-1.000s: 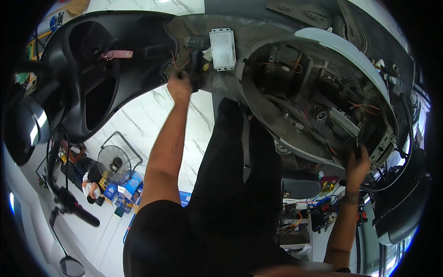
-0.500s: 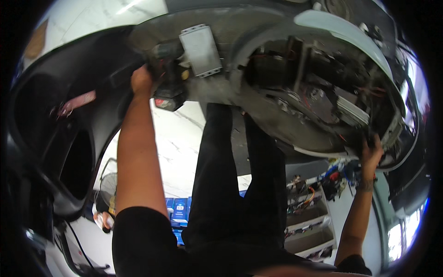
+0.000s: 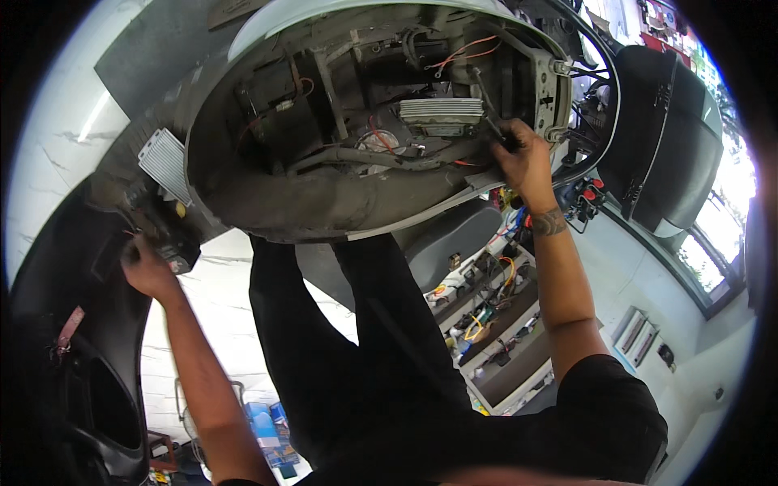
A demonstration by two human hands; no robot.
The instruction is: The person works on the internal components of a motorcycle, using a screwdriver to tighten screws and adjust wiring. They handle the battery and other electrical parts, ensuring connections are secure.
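At our far left a pink tag (image 3: 71,328) lies against the black panel (image 3: 49,251), then comes our left hand (image 3: 149,271), just beside a dark power drill (image 3: 185,257), its fingers too blurred for us to tell apart or together. Past the drill lies a silver finned box (image 3: 165,164); rightward, inside the oval compartment (image 3: 279,212), we see a second finned unit (image 3: 442,110) beside the slim dark tool (image 3: 494,127) on which our right hand's (image 3: 525,160) fingers are clamped.
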